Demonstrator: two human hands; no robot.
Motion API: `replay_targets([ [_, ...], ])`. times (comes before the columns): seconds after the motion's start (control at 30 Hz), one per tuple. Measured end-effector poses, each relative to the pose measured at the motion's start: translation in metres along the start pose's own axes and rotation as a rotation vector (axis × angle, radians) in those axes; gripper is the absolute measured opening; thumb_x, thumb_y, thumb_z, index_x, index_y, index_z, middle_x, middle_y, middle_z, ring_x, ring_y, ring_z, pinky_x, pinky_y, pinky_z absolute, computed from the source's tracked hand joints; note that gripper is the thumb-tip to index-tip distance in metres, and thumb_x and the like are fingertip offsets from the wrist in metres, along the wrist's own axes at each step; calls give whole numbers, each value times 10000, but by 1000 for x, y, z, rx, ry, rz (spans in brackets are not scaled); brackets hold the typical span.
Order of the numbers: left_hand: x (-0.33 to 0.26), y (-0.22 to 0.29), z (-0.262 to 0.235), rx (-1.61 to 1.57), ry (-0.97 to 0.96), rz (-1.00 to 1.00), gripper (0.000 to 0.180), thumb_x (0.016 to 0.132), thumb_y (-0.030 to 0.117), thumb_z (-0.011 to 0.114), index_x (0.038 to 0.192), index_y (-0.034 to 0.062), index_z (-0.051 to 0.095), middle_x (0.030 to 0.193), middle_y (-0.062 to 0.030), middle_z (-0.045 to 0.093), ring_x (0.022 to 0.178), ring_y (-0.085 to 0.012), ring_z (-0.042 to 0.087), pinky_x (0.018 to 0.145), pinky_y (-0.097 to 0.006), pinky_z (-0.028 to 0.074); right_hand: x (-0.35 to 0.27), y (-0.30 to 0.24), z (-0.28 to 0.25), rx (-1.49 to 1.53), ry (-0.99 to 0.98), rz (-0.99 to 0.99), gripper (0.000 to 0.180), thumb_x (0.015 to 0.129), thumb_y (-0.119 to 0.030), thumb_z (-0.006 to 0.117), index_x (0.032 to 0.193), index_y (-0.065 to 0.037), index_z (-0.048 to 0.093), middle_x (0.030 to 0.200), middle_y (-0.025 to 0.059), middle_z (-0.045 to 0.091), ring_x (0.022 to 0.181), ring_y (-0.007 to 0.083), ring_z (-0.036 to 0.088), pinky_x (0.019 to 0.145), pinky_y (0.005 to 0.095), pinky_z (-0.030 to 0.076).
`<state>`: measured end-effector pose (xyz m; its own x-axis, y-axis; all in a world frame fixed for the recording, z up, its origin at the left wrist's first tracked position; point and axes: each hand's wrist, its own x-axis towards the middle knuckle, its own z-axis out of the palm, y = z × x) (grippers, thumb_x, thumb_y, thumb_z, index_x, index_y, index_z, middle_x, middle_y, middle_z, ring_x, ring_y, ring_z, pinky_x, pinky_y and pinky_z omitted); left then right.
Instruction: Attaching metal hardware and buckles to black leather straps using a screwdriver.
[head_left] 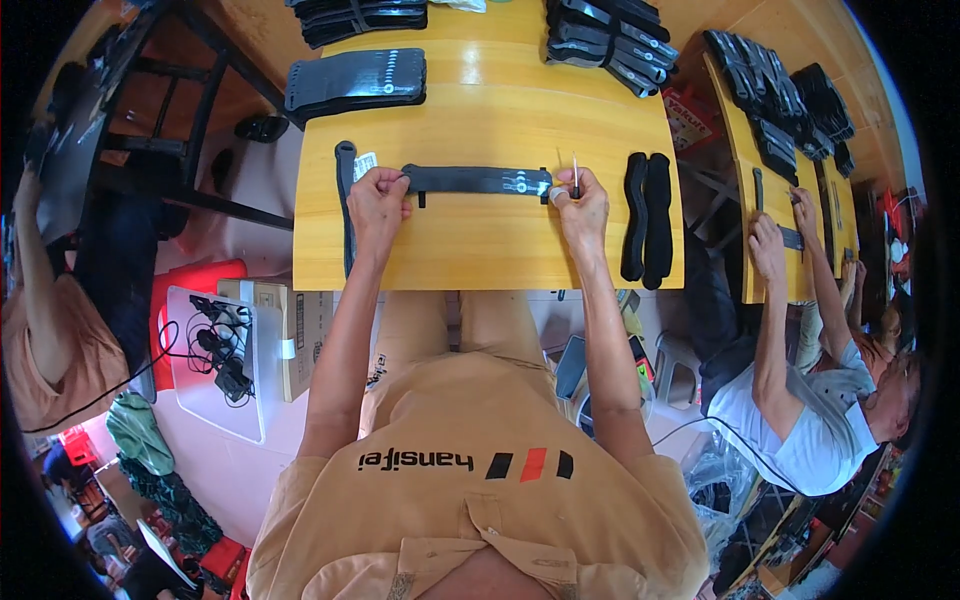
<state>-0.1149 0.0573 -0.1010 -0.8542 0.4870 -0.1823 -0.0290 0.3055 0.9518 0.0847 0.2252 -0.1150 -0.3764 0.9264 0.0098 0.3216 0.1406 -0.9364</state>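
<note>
Far left, a person [45, 330] in an orange top is cut off by the picture's rim. A cardboard box [290, 335] sits on the floor below the worktop [480, 250]; a white board with black cables [222, 355] hides part of it. A thin black strip [346, 200] lies just left of the left hand [378, 198], running away from the person; a white tag beside it is half hidden. The left hand's fingers are clenched on the left end of the black strap [470, 180], covering that end. The strap lies flat between both hands, long axis left-right, its end with the round mark pointing right. The right hand [578, 205] pinches a thin pin-like tool [575, 172] upright at the strap's right end; its tip is too small to make out. Just right of those fingers lie two black pads [646, 215], side by side, pointing away. Stacks of black straps [610, 35] sit beyond the fingers, partly cut off. Far right, a co-worker's hands [770, 245] are at a second worktop [765, 170].
</note>
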Motion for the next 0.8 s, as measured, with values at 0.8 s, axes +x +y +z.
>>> replay_targets([
  [0.8,-1,-2,-2,19,8,52,104,782,57,623,837,-30,607,665,-78,605,489,-124,585,431,-240,480,0,2,3,-71,35,-17,129,689,-21,598,815,-23,571,573,26,503,534,105,481,522,260,404],
])
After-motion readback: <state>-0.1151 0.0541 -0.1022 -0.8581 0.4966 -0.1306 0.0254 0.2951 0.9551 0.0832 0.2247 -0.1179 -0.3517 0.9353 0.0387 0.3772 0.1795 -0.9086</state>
